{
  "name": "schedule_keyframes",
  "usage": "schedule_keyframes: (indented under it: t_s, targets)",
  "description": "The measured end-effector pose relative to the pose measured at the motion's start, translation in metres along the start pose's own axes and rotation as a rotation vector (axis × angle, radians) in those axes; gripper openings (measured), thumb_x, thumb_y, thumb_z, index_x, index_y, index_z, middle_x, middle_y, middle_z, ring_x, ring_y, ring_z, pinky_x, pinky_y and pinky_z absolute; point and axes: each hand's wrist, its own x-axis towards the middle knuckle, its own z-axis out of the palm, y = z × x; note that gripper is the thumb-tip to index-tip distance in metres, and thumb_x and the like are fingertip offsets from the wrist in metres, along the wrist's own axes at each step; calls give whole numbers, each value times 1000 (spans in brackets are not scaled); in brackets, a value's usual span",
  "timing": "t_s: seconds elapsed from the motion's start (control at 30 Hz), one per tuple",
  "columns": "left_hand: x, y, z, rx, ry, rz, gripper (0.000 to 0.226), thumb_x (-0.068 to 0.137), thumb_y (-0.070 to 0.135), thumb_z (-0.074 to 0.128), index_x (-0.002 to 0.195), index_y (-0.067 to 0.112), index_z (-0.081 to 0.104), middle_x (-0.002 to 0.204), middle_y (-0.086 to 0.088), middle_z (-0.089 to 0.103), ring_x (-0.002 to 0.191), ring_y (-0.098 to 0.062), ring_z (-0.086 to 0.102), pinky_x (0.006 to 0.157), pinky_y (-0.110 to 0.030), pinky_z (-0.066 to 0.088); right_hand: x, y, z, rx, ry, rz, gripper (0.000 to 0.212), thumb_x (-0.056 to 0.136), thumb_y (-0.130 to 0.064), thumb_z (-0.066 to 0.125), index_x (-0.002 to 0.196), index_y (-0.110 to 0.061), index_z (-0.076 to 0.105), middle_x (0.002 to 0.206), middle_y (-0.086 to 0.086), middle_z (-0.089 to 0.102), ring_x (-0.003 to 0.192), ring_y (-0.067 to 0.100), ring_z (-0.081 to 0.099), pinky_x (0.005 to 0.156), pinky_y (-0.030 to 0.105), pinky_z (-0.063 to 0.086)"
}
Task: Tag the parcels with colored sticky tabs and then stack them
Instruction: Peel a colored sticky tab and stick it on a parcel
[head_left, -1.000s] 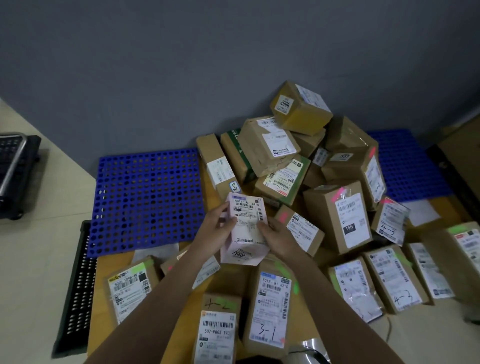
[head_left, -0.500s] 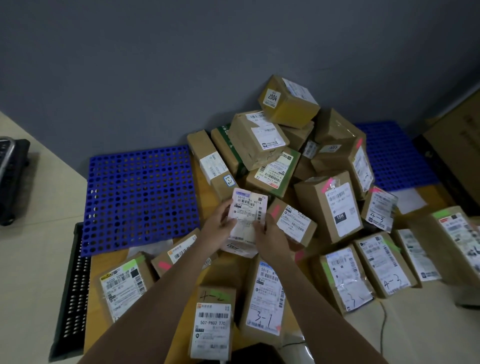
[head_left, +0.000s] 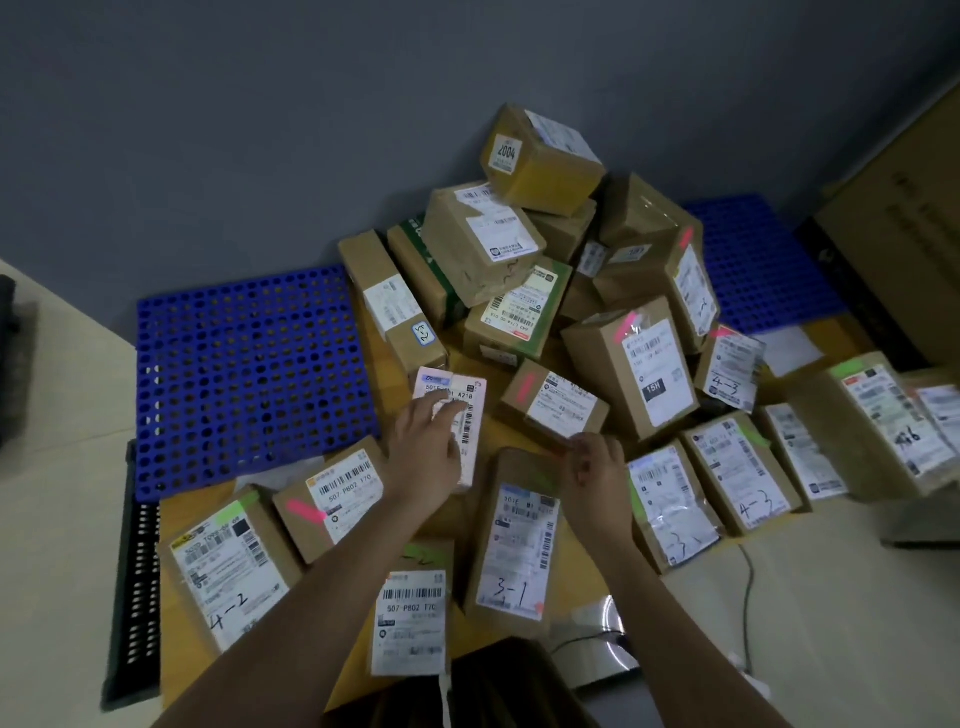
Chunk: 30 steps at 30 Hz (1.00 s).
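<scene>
A small white parcel (head_left: 470, 395) with a barcode label lies flat on the brown board (head_left: 179, 675), in front of the pile of cardboard boxes (head_left: 519, 249). My left hand (head_left: 423, 452) presses on it with straight fingers. My right hand (head_left: 597, 467) hovers to the right, above the top edge of the parcel marked 3-1 (head_left: 519, 545). Its fingers are loosely curled and I see nothing in them. Several parcels around carry pink or green sticky tabs, such as the pink-tagged box (head_left: 553, 400).
A blue perforated pallet (head_left: 249, 374) lies at the left and another (head_left: 769, 270) at the back right. A black crate (head_left: 135, 571) stands at the board's left edge. Labelled parcels marked 4-2 (head_left: 228, 566) and 4-3 (head_left: 737, 478) lie in the front row.
Both hands held the white parcel up; now it lies on the board. My left hand rests on it, and my right hand has let go and moved right.
</scene>
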Motion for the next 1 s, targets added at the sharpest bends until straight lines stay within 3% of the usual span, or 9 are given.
schedule_keyframes:
  t_s: [0.13, 0.27, 0.4, 0.57, 0.8, 1.0]
  targets:
    - [-4, 22, 16, 97, -92, 147, 43, 94, 15, 45, 136, 25, 46, 148, 3, 31, 135, -22, 20, 111, -38, 15, -22, 29, 13, 219, -224, 118, 37, 96, -28, 53, 131, -28, 42, 116, -4, 53, 103, 9, 57, 79, 23, 49]
    - [-6, 24, 30, 197, -196, 219, 43, 95, 24, 44, 138, 26, 43, 153, 3, 21, 142, -20, 9, 116, -42, 7, -31, 34, 19, 294, -283, 73, 34, 94, -19, 57, 125, -28, 47, 108, -4, 57, 96, 9, 58, 76, 21, 50]
    - [-8, 21, 35, 283, -220, 266, 45, 97, 29, 44, 141, 24, 40, 157, 0, 16, 145, -20, 4, 115, -46, 1, -25, 61, 13, 28, -137, 246, 22, 95, -11, 52, 114, -11, 60, 103, 6, 64, 95, 23, 60, 71, 28, 43]
    - [-11, 19, 37, 307, -228, 289, 47, 97, 30, 43, 144, 25, 37, 159, -1, 11, 146, -20, 0, 116, -45, -5, -11, 74, 22, -206, -283, 221, 24, 94, -8, 48, 115, -9, 60, 118, 13, 60, 101, 29, 60, 83, 34, 48]
    - [-8, 14, 39, 217, -134, 317, 40, 94, 25, 51, 133, 20, 51, 154, -6, 27, 142, -21, 9, 115, -49, 5, 22, 62, 42, -387, -339, 153, 30, 95, -5, 46, 124, -8, 54, 132, 12, 51, 109, 27, 59, 91, 33, 49]
    - [-8, 11, 39, 160, -90, 319, 35, 91, 22, 53, 126, 19, 57, 149, -7, 35, 139, -22, 17, 114, -51, 14, 24, 65, 48, -394, -319, 157, 23, 95, -3, 45, 112, -7, 60, 121, 12, 58, 104, 28, 61, 88, 33, 49]
